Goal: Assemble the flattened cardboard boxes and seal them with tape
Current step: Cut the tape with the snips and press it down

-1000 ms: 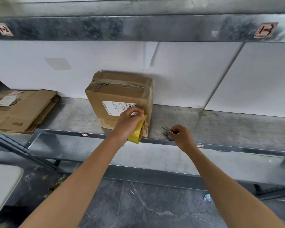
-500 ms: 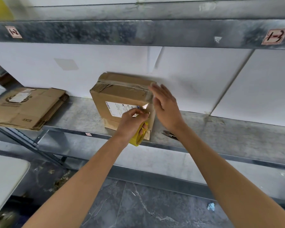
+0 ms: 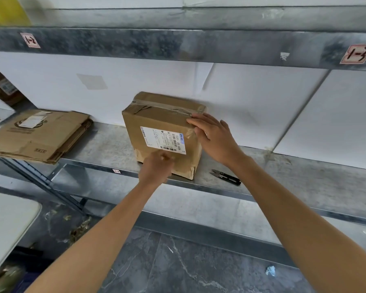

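**A:** What does the head camera show of the box?

**B:** A brown cardboard box stands on a narrow side on the metal shelf. It is near the front lip, with its back close to the white wall. A white label faces the person, and a strip of tape runs along the top seam.

**A:** And the hands?

**B:** The right hand lies flat over the box's upper right corner, fingers straight. It presses on a shiny tape end that folds down onto the front. It grips nothing. It seems to be rubbing the tape down and bracing the box.

**A:** The left one?

**B:** The left hand is at the lower front face, just under the label, with its fingers curled and blurred. Whether it holds anything cannot be told, and no tape roll shows.

**A:** Why stand the box that way?

**B:** Probably so the seam faces up and both corners are easy to reach.

**A:** What is inside it?

**B:** That cannot be said. The flaps are closed and nothing shows through.

**A:** What else does the shelf carry?

**B:** Small black snips lie just right of the box without touching it. They are near the right hand, likely kept there for cutting tape. A stack of flattened boxes lies well to the left, apparently waiting to be put together.
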